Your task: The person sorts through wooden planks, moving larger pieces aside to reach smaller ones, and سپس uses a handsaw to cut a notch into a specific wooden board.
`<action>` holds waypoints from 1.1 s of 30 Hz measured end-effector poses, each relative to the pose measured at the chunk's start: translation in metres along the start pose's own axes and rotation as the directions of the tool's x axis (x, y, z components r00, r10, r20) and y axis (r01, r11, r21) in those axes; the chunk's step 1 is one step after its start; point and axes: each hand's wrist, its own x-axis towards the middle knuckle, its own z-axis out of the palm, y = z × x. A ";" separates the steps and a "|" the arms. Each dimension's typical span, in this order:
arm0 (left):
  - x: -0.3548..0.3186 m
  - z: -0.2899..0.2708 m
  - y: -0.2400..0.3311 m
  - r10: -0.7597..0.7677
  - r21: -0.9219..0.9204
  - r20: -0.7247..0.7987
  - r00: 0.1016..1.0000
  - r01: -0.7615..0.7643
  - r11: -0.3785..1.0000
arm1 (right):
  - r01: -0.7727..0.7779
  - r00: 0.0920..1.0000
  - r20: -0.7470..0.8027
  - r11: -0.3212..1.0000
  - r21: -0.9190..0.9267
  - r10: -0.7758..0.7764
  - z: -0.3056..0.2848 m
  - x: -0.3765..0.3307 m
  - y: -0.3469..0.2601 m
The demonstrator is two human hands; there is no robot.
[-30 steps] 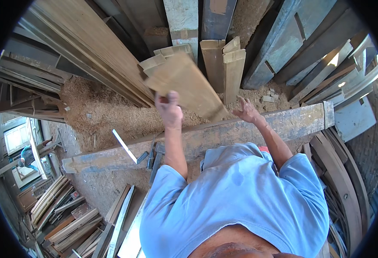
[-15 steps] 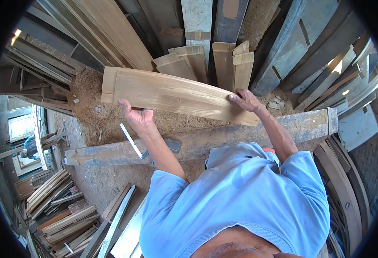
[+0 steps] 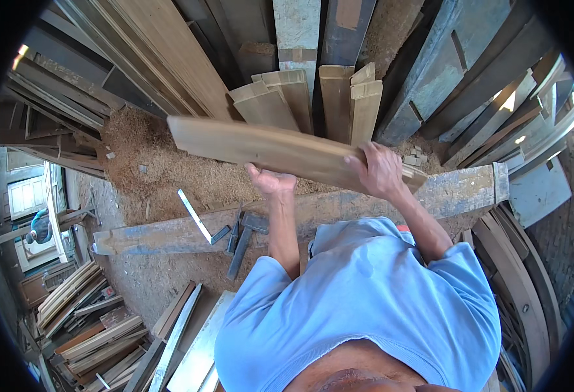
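Basically, board (image 3: pixel 267 146) was held tilted over the long beam's (image 3: pixel 453 189) far side, right end crossing it. Right hand (image 3: pixel 383 171) gripped board near that end. Left hand (image 3: pixel 276 183) sat palm up under board's lower edge, fingers hidden, couldn't tell if gripping. Hammer (image 3: pixel 255 223) lay on beam, handle past its near edge; L-shaped square (image 3: pixel 220 234) also on beam, blade past the far edge. Sawdust (image 3: pixel 159 157) and standing planks (image 3: pixel 365 112) were beyond beam.
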 end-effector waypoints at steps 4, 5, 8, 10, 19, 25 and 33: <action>0.034 -0.056 0.008 -0.020 -0.144 0.652 0.758 0.150 0.978 | 0.226 0.932 0.193 0.906 0.358 -0.308 -0.065 -0.032 -0.012; 0.031 -0.046 0.007 -0.004 -0.207 0.611 0.792 0.165 0.964 | 0.153 0.972 0.116 0.924 0.350 -0.205 -0.073 -0.036 0.000; 0.004 -0.003 0.004 0.046 -0.369 0.581 0.812 0.214 0.904 | 0.137 0.941 -0.300 0.988 -0.076 -0.154 -0.079 -0.033 0.058; 0.019 -0.008 0.003 0.086 -0.397 0.756 0.649 0.350 0.848 | -0.118 0.973 -0.165 0.963 0.242 0.161 -0.038 -0.040 0.125; 0.014 -0.008 0.001 0.002 -0.254 0.771 0.637 0.305 0.918 | -0.440 0.791 0.384 0.007 0.898 0.476 0.059 -0.062 0.169; 0.045 -0.034 -0.007 0.005 -0.216 0.764 0.646 0.248 0.944 | -0.433 0.781 0.364 0.019 0.901 0.508 0.065 -0.065 0.173; 0.051 -0.060 0.008 0.012 -0.171 0.691 0.722 0.148 0.974 | -0.522 0.727 0.484 -0.065 0.850 0.487 0.046 -0.065 0.150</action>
